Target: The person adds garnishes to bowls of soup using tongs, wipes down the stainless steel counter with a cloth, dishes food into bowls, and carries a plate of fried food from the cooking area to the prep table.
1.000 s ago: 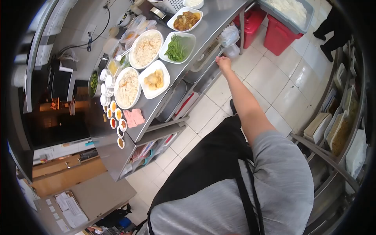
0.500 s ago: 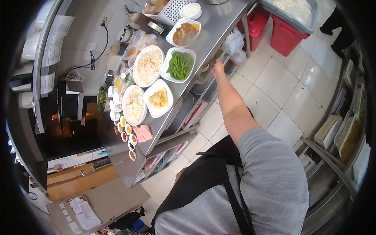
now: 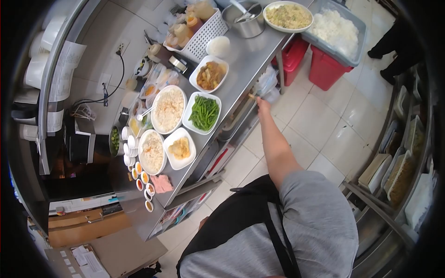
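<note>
My right hand [image 3: 263,107] reaches out past the counter's front edge, level with the lower shelf. Its fingers are closed on a small tan object [image 3: 252,96] that I cannot make out. A clear plastic bag [image 3: 266,81] hangs just beyond it. Only a bit of skin of my left hand [image 3: 202,223] shows beside the black apron; its fingers are hidden. Nearest on the steel counter [image 3: 241,65] are a square bowl of green vegetables [image 3: 204,112], one of brown food [image 3: 210,75] and one of pale yellow slices [image 3: 179,148].
Two rice bowls [image 3: 168,110], sauce cups [image 3: 139,185] and pink cloth [image 3: 162,184] sit on the counter. Farther along are a bottle basket [image 3: 204,44], a steel pot [image 3: 249,25] and an oval dish [image 3: 288,16]. Red bins [image 3: 327,69] stand beyond; a person's dark-clothed legs [image 3: 394,44] are at upper right.
The view has shifted, bringing the pot and oval dish into sight. My right hand, apparently bare-fingered before, now shows a small tan object at its fingertips.
</note>
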`<action>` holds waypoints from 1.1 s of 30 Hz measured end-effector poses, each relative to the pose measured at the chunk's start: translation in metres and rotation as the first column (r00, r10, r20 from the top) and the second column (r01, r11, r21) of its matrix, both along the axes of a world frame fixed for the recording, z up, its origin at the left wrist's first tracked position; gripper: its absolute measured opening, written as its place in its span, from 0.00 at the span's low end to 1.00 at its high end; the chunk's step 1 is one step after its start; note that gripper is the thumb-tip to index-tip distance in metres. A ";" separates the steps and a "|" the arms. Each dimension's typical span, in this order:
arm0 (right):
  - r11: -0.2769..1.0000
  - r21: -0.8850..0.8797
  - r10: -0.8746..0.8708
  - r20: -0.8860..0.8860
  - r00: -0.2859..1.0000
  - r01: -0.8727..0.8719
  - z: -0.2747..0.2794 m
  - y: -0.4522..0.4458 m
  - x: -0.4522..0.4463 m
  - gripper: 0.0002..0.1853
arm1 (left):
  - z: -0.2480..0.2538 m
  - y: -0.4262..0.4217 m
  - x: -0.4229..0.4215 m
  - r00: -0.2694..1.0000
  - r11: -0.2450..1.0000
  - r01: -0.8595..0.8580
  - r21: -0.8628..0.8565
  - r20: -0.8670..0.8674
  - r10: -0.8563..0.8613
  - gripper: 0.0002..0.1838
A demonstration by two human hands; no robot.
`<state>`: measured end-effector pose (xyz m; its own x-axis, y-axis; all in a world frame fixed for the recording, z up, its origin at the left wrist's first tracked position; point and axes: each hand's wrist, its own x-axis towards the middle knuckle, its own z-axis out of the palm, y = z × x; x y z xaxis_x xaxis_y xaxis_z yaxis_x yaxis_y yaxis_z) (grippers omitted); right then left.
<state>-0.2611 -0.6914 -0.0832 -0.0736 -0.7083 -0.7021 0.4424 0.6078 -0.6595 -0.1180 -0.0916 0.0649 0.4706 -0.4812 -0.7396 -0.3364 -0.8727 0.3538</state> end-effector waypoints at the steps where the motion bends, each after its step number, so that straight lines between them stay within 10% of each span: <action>1: 0.997 -0.065 -0.050 -0.156 0.986 0.040 -0.008 -0.008 -0.016 0.06 | -0.006 -0.004 0.001 1.000 1.000 0.019 0.010 0.003 -0.019 0.19; 4: 0.962 -0.243 -0.181 -0.243 0.953 0.121 -0.055 -0.053 -0.080 0.05 | -0.024 -0.019 0.003 0.996 0.996 0.085 0.023 0.010 -0.086 0.20; 6: 0.911 -0.282 -0.336 -0.079 0.939 0.302 0.039 -0.065 -0.124 0.06 | -0.033 -0.032 0.004 0.992 0.991 0.128 0.025 0.018 -0.129 0.20; 11: 0.728 -0.672 -0.437 -0.610 0.661 -0.138 0.155 -0.142 -0.177 0.10 | -0.058 -0.073 0.007 0.964 0.967 0.254 -0.005 0.089 -0.252 0.20; 14: 0.743 -0.505 -0.315 -0.843 0.437 -0.439 0.255 -0.159 -0.162 0.12 | -0.060 -0.110 0.004 0.945 0.952 0.303 -0.048 0.148 -0.293 0.21; 21: 0.592 -0.358 -0.406 -0.907 0.117 -0.722 0.284 -0.243 -0.101 0.10 | -0.036 -0.188 -0.014 1.000 0.993 -0.005 -0.119 -0.021 0.002 0.23; 23: 0.595 -0.193 -0.381 -0.923 -0.062 -0.780 0.277 -0.262 -0.084 0.11 | -0.048 -0.186 -0.014 0.988 0.973 0.156 -0.171 0.042 -0.151 0.21; 33: 0.614 -0.237 -0.349 -0.937 0.011 -0.753 0.278 -0.282 -0.075 0.13 | -0.080 -0.139 0.004 0.988 0.988 0.153 0.009 -0.014 -0.153 0.19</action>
<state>-0.3360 -0.9731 0.1949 0.0707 -0.9062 0.4168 -0.8865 -0.2486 -0.3902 -0.1138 -0.2310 -0.0152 0.3823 -0.5394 -0.7503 -0.4617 -0.8148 0.3505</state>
